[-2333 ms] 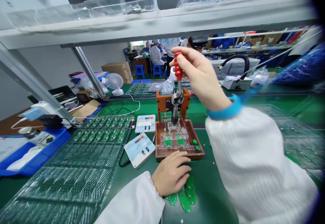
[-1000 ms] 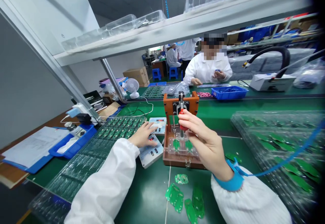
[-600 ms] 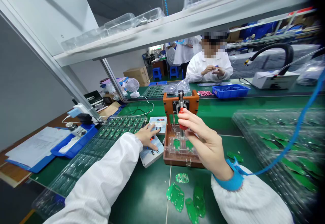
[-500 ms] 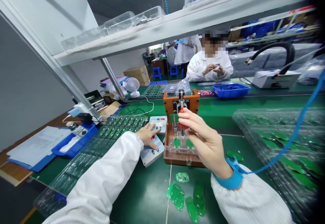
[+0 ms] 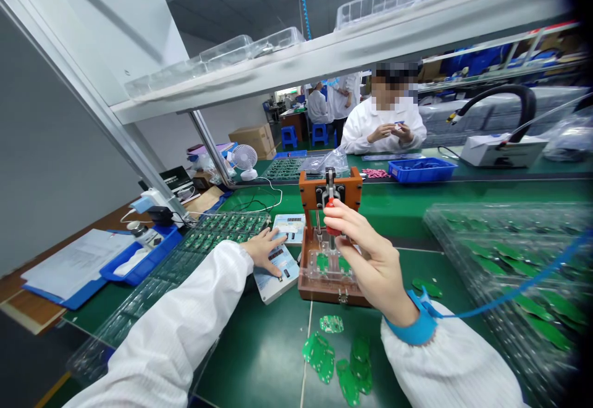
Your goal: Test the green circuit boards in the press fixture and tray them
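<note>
My left hand (image 5: 264, 250) lies with fingers spread on two white-and-blue control boxes, touching the nearer box (image 5: 280, 281) and reaching the farther box (image 5: 294, 226). My right hand (image 5: 368, 253), with a blue wrist strap (image 5: 421, 321), has its fingers curled on the red handle (image 5: 332, 220) of a toggle clamp. That clamp sits on an orange-and-brown test fixture (image 5: 308, 287). Green circuit boards (image 5: 322, 263) show under the fixture's clear plate, partly hidden by my right hand. In front lie a single circuit board (image 5: 332, 323) and loose piles of green boards (image 5: 319, 355).
Clear trays of green boards (image 5: 519, 253) stand at right; a tray of boards (image 5: 227, 229) is at left. A blue bin (image 5: 139, 260) and clipboard (image 5: 74, 266) lie farther left. A shelf (image 5: 278, 74) crosses overhead. A co-worker (image 5: 382, 124) sits opposite.
The red digits on both control boxes have gone dark. My left hand has drawn slightly left and back. My right hand stays on the red handle; the view has shifted slightly.
</note>
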Demonstrator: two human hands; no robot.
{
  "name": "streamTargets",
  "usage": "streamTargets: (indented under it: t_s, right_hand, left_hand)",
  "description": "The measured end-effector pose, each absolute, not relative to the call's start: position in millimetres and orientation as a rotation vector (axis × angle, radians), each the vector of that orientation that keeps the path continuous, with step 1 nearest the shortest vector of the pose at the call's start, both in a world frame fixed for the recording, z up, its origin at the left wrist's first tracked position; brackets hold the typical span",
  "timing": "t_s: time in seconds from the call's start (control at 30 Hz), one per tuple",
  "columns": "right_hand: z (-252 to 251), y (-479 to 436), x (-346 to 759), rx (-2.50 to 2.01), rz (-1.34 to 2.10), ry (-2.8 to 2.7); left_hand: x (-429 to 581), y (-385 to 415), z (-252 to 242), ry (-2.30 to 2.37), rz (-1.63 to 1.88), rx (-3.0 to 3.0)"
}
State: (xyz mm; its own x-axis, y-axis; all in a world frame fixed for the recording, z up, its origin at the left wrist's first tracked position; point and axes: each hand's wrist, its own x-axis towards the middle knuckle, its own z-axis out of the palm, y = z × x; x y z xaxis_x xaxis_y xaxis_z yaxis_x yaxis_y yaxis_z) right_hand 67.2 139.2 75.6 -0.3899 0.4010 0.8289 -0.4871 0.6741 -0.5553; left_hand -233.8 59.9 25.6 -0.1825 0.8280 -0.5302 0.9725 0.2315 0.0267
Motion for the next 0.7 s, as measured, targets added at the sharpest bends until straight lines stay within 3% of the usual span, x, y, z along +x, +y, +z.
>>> streamTargets:
  t_s: [0.47,0.6,0.7]
  right_hand:
    - [75.2,138.9,65.4,0.069,0.958,-1.715]
    - [74.9,138.1,65.4,0.063,0.956,-1.724]
    - [75.1,137.2,65.3,0.066,0.942,-1.715]
  left_hand:
    - [-223.4,64.0,34.4,2.124,-0.491,1.564]
    - [-184.8,53.2,74.3,2.224,-0.192,1.752]
    - [-117.8,36.3,84.4,2.016,0.038,1.901]
